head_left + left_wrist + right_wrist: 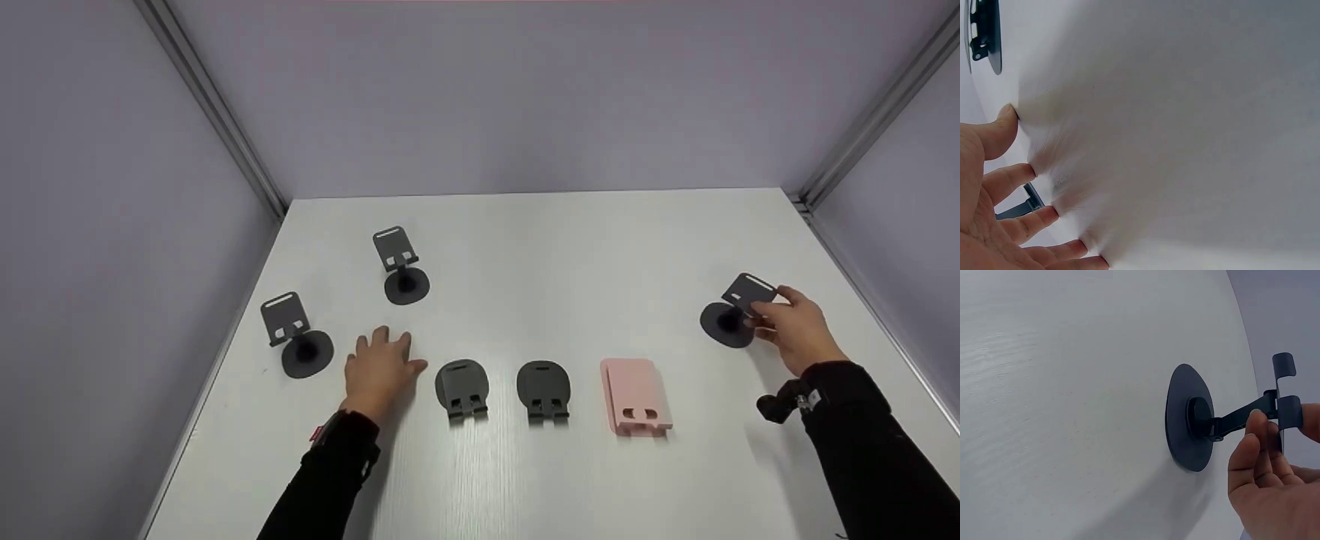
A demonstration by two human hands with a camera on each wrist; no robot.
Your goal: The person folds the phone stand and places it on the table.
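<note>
At the right of the head view my right hand [799, 330] grips a dark grey phone stand [750, 291] by its tilted upper plate. In the right wrist view my fingers [1264, 455] are around the plate, beside the hinged arm, and the round base [1185, 416] is at the tabletop. My left hand [379, 375] has its fingers spread, with the fingertips [1027, 169] right at the table surface and nothing held. It lies between an unfolded dark phone stand [307, 352] on the left and a folded dark phone stand [463, 386] on the right.
Another unfolded dark stand [406, 285] stands farther back on the white table [562, 277]. Beside the folded stand lie a second folded dark stand [544, 386] and a folded pink stand [637, 390]. Pale panels [487, 97] enclose the table's back and sides.
</note>
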